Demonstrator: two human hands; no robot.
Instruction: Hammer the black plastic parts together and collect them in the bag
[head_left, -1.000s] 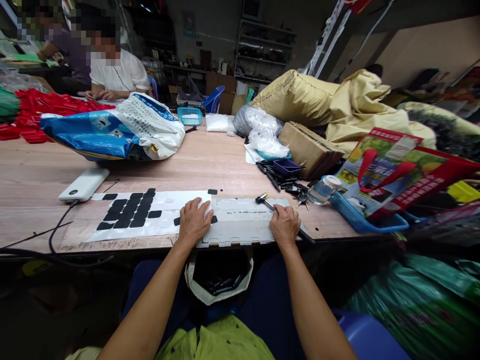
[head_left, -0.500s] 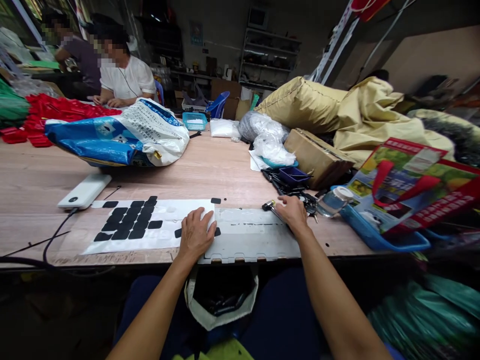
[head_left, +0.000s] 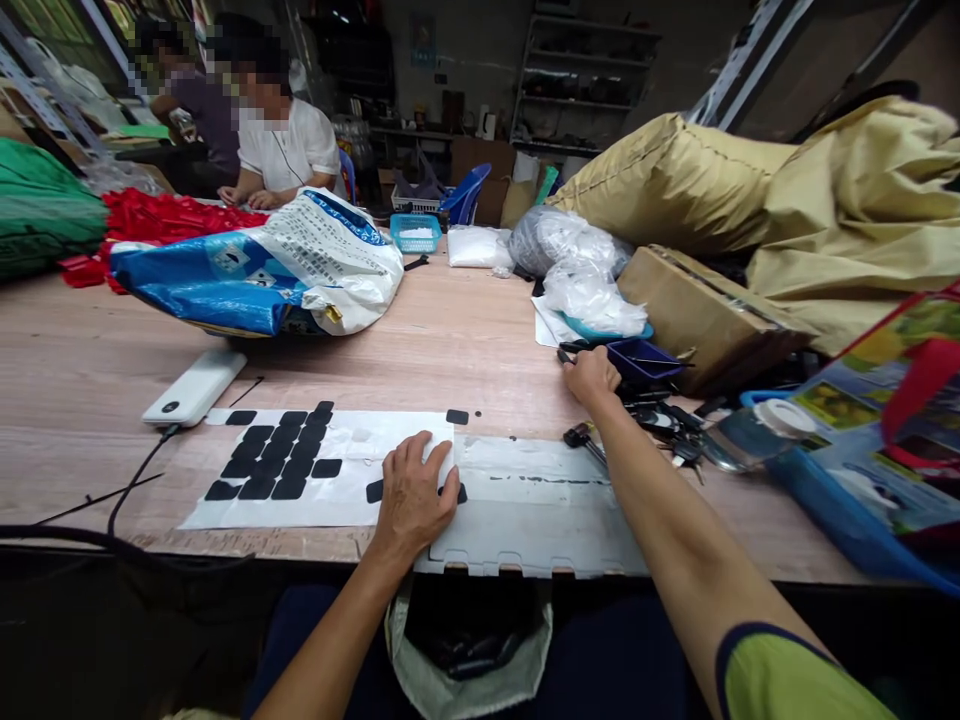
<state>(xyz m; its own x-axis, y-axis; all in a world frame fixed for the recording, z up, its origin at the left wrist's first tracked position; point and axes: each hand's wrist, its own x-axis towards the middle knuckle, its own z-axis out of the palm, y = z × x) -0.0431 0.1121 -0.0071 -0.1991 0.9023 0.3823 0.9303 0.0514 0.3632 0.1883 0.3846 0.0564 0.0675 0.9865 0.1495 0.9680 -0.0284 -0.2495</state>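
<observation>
My left hand (head_left: 416, 492) lies flat with its fingers apart on a white sheet (head_left: 352, 510), at its right end. Black rounded patches (head_left: 274, 455) sit in rows on that sheet, and a few single ones lie near my fingers. My right hand (head_left: 592, 377) is stretched out at the near-left side of the black parts pile (head_left: 652, 410). Its fingers are closed, and a small black piece (head_left: 565, 356) pokes out at the fingertips. Beneath my right forearm lies a black-and-metal tool (head_left: 581, 437), on the edge of a grey board (head_left: 525, 520).
A white power bank (head_left: 195, 388) with a cable lies left. Behind are a blue-and-white sack (head_left: 330, 260) and a cardboard box (head_left: 697, 310). A clear jar (head_left: 757, 435) and a blue tray (head_left: 832, 520) stand right. An open bag (head_left: 469, 690) hangs below the table edge. Two people sit at the back left.
My right hand has left the black-and-metal tool on the board and reached forward to the black parts, where its fingers are closed. My left hand stays on the sheet. The view has shifted right.
</observation>
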